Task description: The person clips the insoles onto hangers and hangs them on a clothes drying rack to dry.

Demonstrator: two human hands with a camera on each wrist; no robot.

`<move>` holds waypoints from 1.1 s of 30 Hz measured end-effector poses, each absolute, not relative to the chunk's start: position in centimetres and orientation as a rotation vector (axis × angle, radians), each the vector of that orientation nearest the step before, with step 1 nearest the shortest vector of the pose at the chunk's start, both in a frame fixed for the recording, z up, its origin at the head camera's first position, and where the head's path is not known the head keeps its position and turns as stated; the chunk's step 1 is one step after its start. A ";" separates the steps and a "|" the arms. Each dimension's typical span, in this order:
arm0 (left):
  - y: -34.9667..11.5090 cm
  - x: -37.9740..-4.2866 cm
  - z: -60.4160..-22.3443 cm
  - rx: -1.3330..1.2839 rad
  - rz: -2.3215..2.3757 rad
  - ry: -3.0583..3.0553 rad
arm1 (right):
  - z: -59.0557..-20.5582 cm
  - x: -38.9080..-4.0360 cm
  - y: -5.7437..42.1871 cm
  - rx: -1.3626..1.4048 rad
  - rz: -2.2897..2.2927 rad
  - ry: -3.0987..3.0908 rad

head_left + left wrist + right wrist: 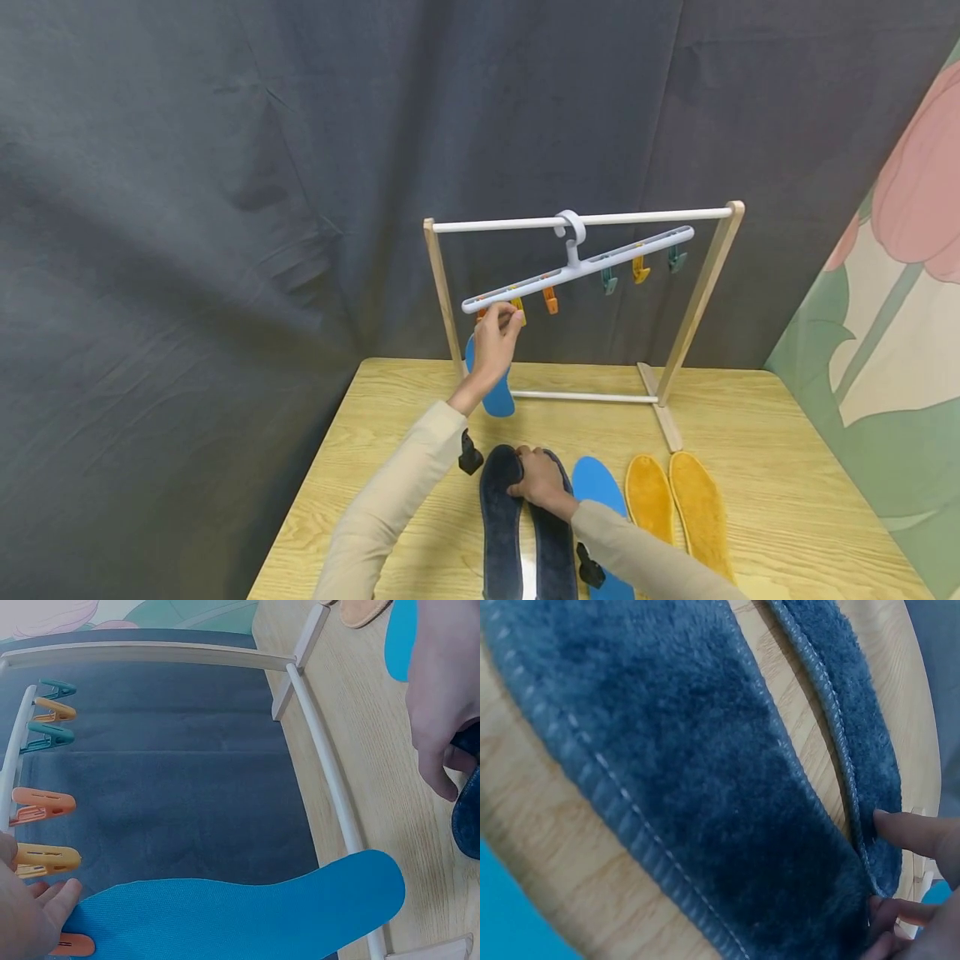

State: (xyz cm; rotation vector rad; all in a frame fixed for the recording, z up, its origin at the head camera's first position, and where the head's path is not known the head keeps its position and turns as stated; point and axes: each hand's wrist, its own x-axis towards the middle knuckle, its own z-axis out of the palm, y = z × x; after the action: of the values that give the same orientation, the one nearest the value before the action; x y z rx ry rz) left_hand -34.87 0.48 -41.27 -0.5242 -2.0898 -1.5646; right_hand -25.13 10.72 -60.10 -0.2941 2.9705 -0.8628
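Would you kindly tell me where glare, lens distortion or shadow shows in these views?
Head view: white glare on the pale wood-grain tabletop between two dark navy plush insoles; left wrist view: the pale wooden rack post looks bowed, probably lens distortion; right wrist view: a narrow shadow runs along one insole's edge.

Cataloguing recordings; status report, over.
Left hand at yellow clip. Right hand gripping left dark insole. Blue insole hanging from orange clip. No obstruction visible.
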 end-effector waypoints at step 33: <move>0.1 -34.9 -41.1 -0.470 -1.745 -2.027 | -60.6 -25.6 11.5 -0.311 -1.154 2.794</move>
State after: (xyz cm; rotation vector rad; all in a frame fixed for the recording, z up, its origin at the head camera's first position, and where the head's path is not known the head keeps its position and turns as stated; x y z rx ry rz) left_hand -34.90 0.13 -41.06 -0.4705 -2.0272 -1.7449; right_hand -25.61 11.50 -60.58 -0.3114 2.7937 -1.1538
